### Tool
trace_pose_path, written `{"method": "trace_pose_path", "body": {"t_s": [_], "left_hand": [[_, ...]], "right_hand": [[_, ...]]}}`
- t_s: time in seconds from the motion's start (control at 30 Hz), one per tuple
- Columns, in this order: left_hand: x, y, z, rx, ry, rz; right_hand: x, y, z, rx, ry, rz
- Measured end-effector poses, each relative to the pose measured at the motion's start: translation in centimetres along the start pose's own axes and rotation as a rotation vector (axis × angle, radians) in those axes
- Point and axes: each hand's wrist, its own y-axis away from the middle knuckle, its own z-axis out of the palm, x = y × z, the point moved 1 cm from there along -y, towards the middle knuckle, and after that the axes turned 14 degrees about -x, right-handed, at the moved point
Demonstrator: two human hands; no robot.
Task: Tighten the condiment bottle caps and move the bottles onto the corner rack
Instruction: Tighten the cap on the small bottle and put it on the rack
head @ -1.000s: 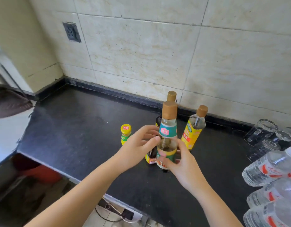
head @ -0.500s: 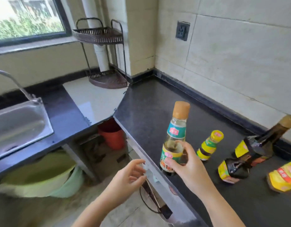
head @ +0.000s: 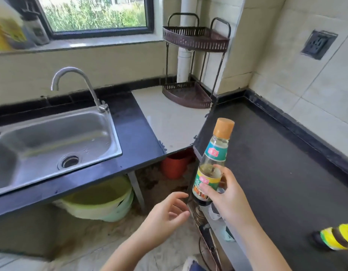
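Moved: bottle (head: 212, 163) now nearer the corner rack (head: 194, 63)
Right hand (head: 226, 194): grips bottle
Left hand (head: 167, 214): loose, empty
Rack shelves: two, bare

I saw a clear glass bottle (head: 210, 163) with glossy paper labels and a matt tan plastic cap (head: 223, 126). The table (head: 277, 173) was dark, dull stone; the sink (head: 52, 137) brushed steel; the corner rack (head: 194, 39) dark perforated metal.

Two hands (head: 165, 214) (head: 226, 194), two bottles (head: 212, 163) (head: 335, 238) (one cropped), one rack (head: 194, 39)
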Motion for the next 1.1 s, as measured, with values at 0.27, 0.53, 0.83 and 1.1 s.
{"method": "trace_pose_path", "body": {"t_s": [0.27, 0.53, 0.83, 1.1], "left_hand": [[-1.5, -8.3, -8.5, 0.170, 0.054, -0.061], [1.1, -18.7, -16.9, 0.252, 0.072, -0.007], [5.3, -29.2, -28.5, 0.152, -0.050, 0.165], [14.7, -40.6, -37.2, 0.201, -0.287, 0.431]], "right_hand": [[-0.2, -13.2, -0.5, -0.097, 0.036, -0.025], [-4.0, -26.5, -2.9, -0.127, 0.068, -0.083], [-10.0, -37.0, -5.1, 0.037, 0.100, -0.157], [-19.4, -46.0, -12.3, 0.217, 0.134, -0.282]]}}
